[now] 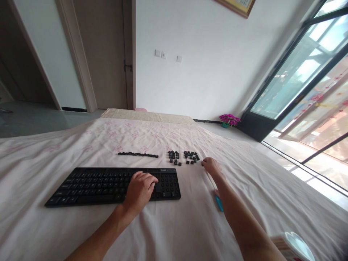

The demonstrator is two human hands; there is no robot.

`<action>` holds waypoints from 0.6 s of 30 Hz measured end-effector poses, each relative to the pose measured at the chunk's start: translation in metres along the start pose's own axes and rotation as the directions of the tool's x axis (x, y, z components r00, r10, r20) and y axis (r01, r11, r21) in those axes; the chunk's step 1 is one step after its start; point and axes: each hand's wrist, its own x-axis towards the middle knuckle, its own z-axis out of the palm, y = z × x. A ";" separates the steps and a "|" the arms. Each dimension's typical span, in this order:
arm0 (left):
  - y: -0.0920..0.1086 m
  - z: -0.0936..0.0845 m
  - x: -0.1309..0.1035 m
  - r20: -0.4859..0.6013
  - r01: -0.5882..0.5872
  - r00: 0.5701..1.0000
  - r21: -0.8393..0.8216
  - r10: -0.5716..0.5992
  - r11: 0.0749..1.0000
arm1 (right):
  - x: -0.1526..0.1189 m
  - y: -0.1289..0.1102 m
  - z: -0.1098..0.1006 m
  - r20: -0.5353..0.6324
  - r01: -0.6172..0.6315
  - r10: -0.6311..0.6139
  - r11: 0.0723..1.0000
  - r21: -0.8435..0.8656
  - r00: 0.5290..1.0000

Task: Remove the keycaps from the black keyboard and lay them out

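A black keyboard [100, 185] lies on the pale bedspread, with a gap among its keys right of the middle. My left hand [140, 188] rests over that part, thumb out to the right and nothing visibly held. Farther off, my right hand [212, 166] pinches a small black keycap [202, 163] at the right end of the loose ones. Two clusters of loose keycaps [173, 156] [191, 156] lie beyond the keyboard's right end. A row of more keycaps [138, 154] runs behind the keyboard. Beside my right forearm lies a blue-handled tool [219, 203], partly hidden.
Pink-flowered bedspread [154, 136] with folds covers the surface. A round container with a clear lid [297, 246] stands at the lower right. Beyond are a white wall [195, 79], a closed door [100, 54], a pot of magenta flowers [230, 119] and a glass door [293, 79].
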 end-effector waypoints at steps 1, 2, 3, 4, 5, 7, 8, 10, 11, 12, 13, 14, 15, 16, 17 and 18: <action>-0.001 0.000 -0.001 -0.004 0.000 1.000 0.000 0.000 1.000 | 0.000 0.000 0.000 -0.001 -0.010 0.010 1.000 -0.002 1.000; -0.002 0.000 -0.001 -0.009 -0.002 1.000 -0.002 0.002 1.000 | 0.000 0.000 0.000 -0.005 -0.018 0.018 1.000 -0.004 1.000; -0.002 0.000 -0.002 -0.012 -0.005 1.000 -0.003 0.005 1.000 | -0.001 0.000 -0.001 -0.011 -0.025 0.025 1.000 -0.006 1.000; -0.003 0.001 -0.002 -0.015 -0.009 1.000 -0.003 0.009 1.000 | -0.001 0.000 -0.001 -0.018 -0.028 0.028 1.000 -0.008 0.999; -0.003 0.001 -0.003 -0.018 -0.014 1.000 -0.003 0.014 1.000 | -0.002 0.000 -0.002 -0.026 -0.027 0.027 1.000 -0.009 0.999; -0.003 0.002 -0.003 -0.027 -0.023 0.999 -0.001 0.023 1.000 | -0.005 0.000 -0.003 -0.041 -0.009 0.009 1.000 -0.008 0.999; -0.003 0.003 -0.003 -0.032 -0.026 0.999 0.000 0.026 1.000 | -0.006 -0.001 -0.003 -0.046 0.009 -0.010 1.000 -0.003 0.999; -0.003 0.003 -0.004 -0.039 -0.034 0.999 -0.002 0.034 0.999 | -0.009 -0.001 -0.002 -0.042 0.059 -0.059 0.998 0.015 0.997; -0.003 0.004 -0.004 -0.043 -0.039 0.998 -0.003 0.038 0.999 | -0.011 -0.002 -0.001 -0.038 0.086 -0.085 0.996 0.030 0.996; -0.003 0.004 -0.004 -0.046 -0.043 0.998 -0.005 0.043 0.999 | -0.012 -0.002 0.000 -0.035 0.109 -0.108 0.993 0.044 0.994; -0.003 0.004 -0.004 -0.048 -0.047 0.998 -0.006 0.047 0.999 | -0.012 -0.001 0.000 -0.035 0.127 -0.125 0.990 0.057 0.992; -0.003 0.004 -0.004 -0.049 -0.050 0.998 -0.007 0.049 0.999 | -0.012 0.000 0.000 -0.039 0.138 -0.136 0.988 0.066 0.990; -0.003 0.004 -0.004 -0.051 -0.048 0.998 -0.008 0.048 0.999 | -0.012 0.001 0.000 -0.046 0.143 -0.140 0.987 0.070 0.989; -0.003 0.004 -0.004 -0.050 -0.046 0.998 -0.009 0.045 0.999 | -0.011 0.003 -0.001 -0.054 0.144 -0.140 0.987 0.069 0.989; -0.003 0.004 -0.004 -0.048 -0.043 0.998 -0.009 0.042 0.999 | -0.011 0.005 -0.002 -0.059 0.142 -0.138 0.988 0.063 0.989; -0.003 0.004 -0.004 -0.046 -0.041 0.998 -0.010 0.041 0.999 | -0.010 0.007 -0.003 -0.060 0.140 -0.136 0.989 0.055 0.989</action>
